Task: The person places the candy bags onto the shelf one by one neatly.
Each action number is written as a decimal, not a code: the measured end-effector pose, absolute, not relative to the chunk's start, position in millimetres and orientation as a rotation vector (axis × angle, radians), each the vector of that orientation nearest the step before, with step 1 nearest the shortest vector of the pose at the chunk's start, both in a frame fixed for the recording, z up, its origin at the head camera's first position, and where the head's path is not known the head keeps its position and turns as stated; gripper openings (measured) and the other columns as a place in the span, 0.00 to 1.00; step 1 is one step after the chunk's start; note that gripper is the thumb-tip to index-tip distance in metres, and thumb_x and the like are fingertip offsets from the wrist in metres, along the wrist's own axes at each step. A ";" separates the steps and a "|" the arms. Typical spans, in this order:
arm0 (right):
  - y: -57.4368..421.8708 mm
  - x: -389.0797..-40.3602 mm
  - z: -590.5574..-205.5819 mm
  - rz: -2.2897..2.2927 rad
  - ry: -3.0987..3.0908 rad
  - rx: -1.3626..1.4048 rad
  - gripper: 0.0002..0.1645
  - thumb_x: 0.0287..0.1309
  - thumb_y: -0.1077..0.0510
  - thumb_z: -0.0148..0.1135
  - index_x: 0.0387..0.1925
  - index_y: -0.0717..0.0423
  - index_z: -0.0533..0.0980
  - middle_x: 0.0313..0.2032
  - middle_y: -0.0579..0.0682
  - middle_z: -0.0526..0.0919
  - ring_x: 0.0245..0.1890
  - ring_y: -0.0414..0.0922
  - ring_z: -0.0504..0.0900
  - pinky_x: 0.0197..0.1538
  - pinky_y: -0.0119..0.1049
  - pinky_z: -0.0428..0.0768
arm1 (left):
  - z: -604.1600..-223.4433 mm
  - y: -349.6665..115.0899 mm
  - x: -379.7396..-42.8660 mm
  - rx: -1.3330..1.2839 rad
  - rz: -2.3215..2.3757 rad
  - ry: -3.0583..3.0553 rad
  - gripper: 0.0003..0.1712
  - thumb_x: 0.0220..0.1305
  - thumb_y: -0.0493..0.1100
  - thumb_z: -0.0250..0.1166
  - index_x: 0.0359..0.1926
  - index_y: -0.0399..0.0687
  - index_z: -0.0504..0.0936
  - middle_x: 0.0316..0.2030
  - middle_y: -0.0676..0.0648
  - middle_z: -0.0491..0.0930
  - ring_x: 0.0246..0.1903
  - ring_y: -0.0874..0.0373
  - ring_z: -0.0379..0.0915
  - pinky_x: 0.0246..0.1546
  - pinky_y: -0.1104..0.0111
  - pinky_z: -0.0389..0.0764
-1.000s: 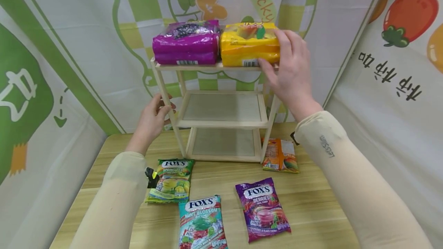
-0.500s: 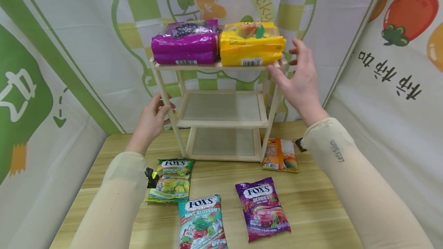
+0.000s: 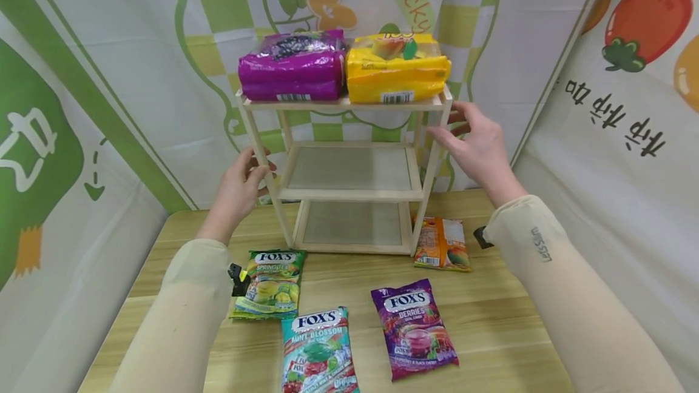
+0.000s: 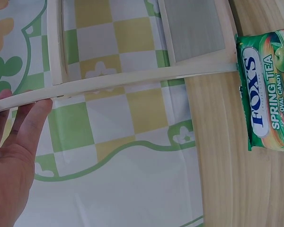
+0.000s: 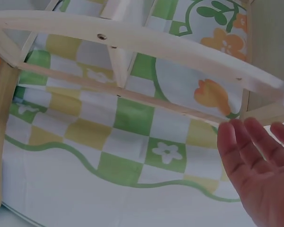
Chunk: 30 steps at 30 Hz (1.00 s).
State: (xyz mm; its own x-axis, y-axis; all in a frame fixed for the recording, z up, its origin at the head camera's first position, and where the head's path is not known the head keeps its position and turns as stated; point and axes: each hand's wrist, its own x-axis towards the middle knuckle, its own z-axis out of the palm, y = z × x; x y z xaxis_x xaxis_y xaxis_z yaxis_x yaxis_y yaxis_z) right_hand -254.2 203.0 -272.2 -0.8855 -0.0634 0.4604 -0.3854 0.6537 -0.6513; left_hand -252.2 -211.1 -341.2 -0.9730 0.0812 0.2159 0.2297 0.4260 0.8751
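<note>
The wooden rack [image 3: 349,196] is stood on the desk [image 3: 502,320], its left post [image 3: 252,132] pinched by the left hand [image 3: 238,187]; the right hand [image 3: 483,147] is held loose-fingered by its right post [image 3: 432,168], and whether it's touching can't really be told. A purple pack [image 3: 292,77] and a yellow pack [image 3: 395,77] are parked side by side on its top.

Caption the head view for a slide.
Left grip and right grip flank a rack bearing a purple pack and a yellow pack.
</note>
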 end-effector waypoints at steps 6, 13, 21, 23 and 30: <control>208.6 -252.7 -275.9 1.205 -2.576 0.323 0.41 0.64 0.36 0.66 0.70 0.52 0.68 0.58 0.54 0.81 0.53 0.50 0.81 0.47 0.40 0.88 | -341.1 -210.0 -252.2 -0.266 -1.574 -2.537 0.21 0.83 0.43 0.45 0.71 0.47 0.63 0.59 0.37 0.73 0.64 0.41 0.71 0.63 0.49 0.80; 212.3 -254.9 -281.0 1.259 -2.655 0.340 0.41 0.65 0.36 0.65 0.71 0.50 0.68 0.57 0.56 0.81 0.49 0.52 0.84 0.41 0.35 0.90 | -340.6 -211.2 -253.1 -0.267 -1.554 -2.546 0.22 0.83 0.43 0.45 0.72 0.45 0.63 0.59 0.35 0.73 0.64 0.40 0.71 0.61 0.50 0.81; 215.7 -255.9 -288.1 1.334 -2.779 0.322 0.49 0.65 0.34 0.65 0.77 0.52 0.60 0.61 0.60 0.79 0.48 0.54 0.86 0.56 0.53 0.86 | -340.0 -211.3 -252.7 -0.259 -1.561 -2.548 0.23 0.83 0.43 0.45 0.73 0.45 0.63 0.60 0.35 0.73 0.65 0.39 0.71 0.60 0.51 0.82; 216.5 -256.0 -289.6 1.360 -2.797 0.322 0.50 0.65 0.34 0.64 0.78 0.53 0.59 0.62 0.60 0.79 0.48 0.55 0.87 0.58 0.55 0.85 | -339.5 -211.2 -252.4 -0.258 -1.567 -2.544 0.22 0.83 0.43 0.45 0.73 0.46 0.63 0.59 0.35 0.73 0.65 0.40 0.71 0.60 0.51 0.82; 217.6 -257.2 -291.7 1.459 -2.797 0.332 0.44 0.66 0.34 0.63 0.73 0.53 0.67 0.61 0.60 0.81 0.49 0.55 0.87 0.58 0.53 0.85 | -339.7 -211.5 -252.3 -0.270 -1.570 -2.543 0.23 0.83 0.43 0.45 0.73 0.45 0.62 0.60 0.35 0.72 0.65 0.40 0.71 0.62 0.50 0.81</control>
